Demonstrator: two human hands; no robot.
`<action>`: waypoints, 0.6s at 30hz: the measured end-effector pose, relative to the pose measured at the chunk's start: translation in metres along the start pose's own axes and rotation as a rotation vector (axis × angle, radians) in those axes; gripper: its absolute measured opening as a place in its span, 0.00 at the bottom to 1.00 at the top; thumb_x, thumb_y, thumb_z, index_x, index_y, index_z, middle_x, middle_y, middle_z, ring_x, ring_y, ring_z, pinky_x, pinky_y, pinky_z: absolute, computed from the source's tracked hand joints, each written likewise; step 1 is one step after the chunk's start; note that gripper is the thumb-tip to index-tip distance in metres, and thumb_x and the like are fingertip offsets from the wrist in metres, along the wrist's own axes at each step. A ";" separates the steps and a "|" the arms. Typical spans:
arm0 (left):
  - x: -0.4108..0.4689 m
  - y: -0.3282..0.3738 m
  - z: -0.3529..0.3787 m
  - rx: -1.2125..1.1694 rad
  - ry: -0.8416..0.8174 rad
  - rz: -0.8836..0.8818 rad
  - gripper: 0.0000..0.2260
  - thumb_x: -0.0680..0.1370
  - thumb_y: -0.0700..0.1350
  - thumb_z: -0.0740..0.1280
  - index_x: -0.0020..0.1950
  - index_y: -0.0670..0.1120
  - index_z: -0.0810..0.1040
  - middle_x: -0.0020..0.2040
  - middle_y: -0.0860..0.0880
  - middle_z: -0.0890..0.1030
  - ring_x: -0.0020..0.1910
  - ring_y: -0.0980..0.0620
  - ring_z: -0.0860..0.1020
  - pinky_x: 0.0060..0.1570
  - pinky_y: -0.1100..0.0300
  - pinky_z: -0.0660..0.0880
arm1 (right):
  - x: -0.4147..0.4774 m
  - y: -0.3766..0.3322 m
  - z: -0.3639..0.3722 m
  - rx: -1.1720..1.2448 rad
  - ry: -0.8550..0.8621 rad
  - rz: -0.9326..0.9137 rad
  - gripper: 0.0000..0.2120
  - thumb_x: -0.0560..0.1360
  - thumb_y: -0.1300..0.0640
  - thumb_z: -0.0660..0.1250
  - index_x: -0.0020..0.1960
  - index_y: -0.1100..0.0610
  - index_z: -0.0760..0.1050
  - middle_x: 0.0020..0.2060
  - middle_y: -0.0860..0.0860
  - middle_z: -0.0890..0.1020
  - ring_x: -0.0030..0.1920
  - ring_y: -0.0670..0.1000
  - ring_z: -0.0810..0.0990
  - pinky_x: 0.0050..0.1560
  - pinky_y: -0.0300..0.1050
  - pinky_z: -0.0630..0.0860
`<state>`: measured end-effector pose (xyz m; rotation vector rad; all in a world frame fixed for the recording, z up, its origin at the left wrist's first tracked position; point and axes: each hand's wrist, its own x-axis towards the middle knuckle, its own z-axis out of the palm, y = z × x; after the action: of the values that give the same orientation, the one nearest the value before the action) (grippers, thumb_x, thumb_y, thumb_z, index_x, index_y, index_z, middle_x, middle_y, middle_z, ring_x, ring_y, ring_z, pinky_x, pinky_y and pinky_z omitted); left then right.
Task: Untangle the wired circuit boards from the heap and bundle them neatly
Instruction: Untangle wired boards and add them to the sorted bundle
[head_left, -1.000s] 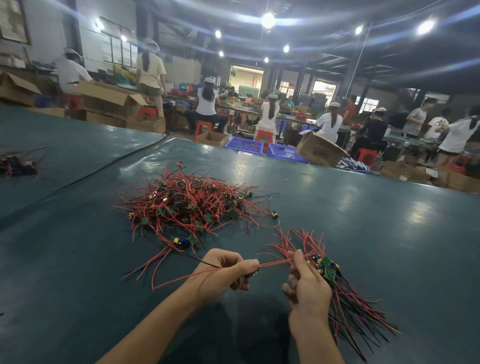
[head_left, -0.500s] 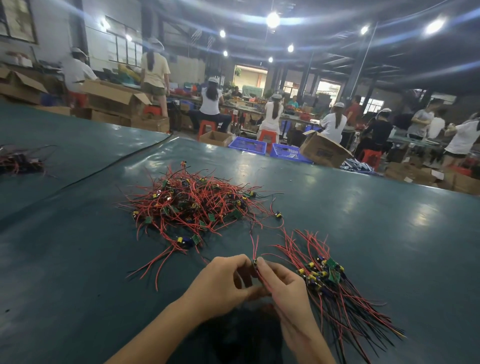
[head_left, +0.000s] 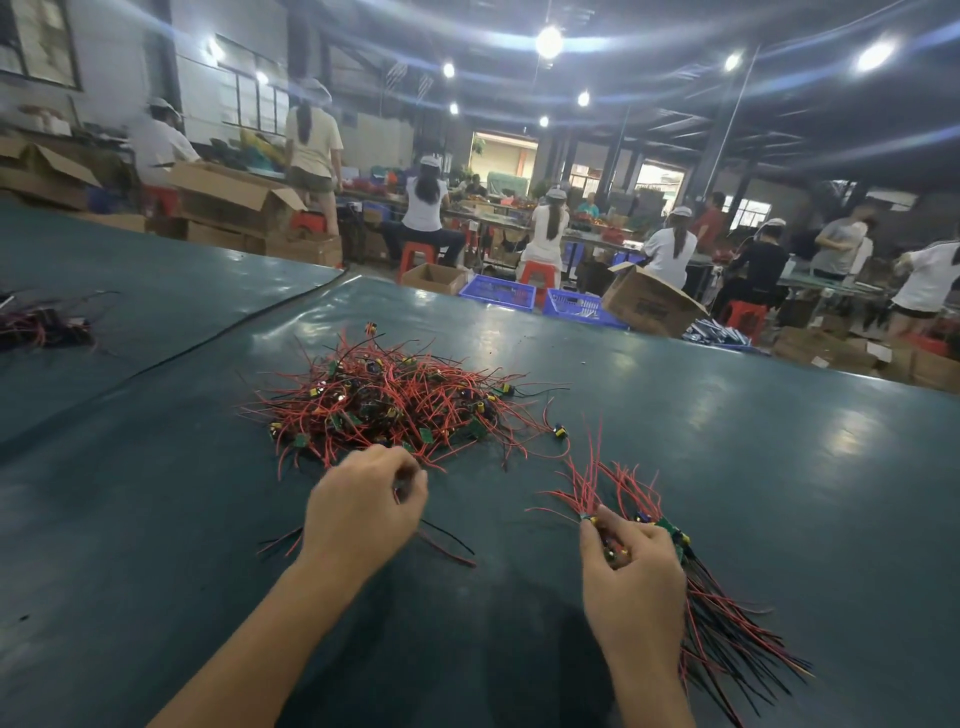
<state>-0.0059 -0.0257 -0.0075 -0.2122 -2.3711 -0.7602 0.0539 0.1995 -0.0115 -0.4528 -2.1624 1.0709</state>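
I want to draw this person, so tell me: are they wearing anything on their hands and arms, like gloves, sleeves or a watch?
No. The left hand and right hand have no gloves, and no rings show. The left forearm and right forearm are uncovered as far up as the picture reaches: no sleeve, watch or bracelet.

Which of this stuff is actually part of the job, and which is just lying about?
Job: tangled heap; bundle gripped by right hand; left hand at heap's near edge; table.
Lying about: small wire pile far left; cardboard box; blue crates.
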 end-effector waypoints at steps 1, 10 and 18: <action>0.003 -0.009 -0.001 0.060 -0.033 -0.047 0.04 0.76 0.50 0.67 0.46 0.51 0.80 0.44 0.55 0.80 0.44 0.52 0.76 0.43 0.57 0.74 | 0.001 0.002 -0.002 -0.073 0.007 -0.008 0.11 0.75 0.54 0.71 0.56 0.51 0.83 0.43 0.41 0.72 0.39 0.43 0.75 0.35 0.40 0.68; 0.005 -0.046 0.004 0.294 -0.344 -0.293 0.16 0.79 0.48 0.61 0.68 0.52 0.71 0.63 0.51 0.74 0.60 0.48 0.72 0.55 0.53 0.73 | -0.006 0.002 0.003 -0.171 -0.125 -0.071 0.20 0.75 0.52 0.70 0.67 0.53 0.77 0.52 0.47 0.74 0.57 0.52 0.73 0.59 0.49 0.72; 0.004 -0.038 0.005 0.089 -0.299 -0.319 0.19 0.76 0.36 0.65 0.66 0.48 0.72 0.52 0.48 0.74 0.48 0.47 0.75 0.45 0.55 0.74 | -0.018 0.002 0.019 -0.034 -0.292 -0.143 0.22 0.77 0.52 0.69 0.70 0.52 0.73 0.53 0.43 0.72 0.58 0.48 0.74 0.57 0.40 0.70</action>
<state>-0.0247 -0.0542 -0.0261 0.1021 -2.7573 -0.8112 0.0536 0.1796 -0.0286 -0.1598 -2.4294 1.0760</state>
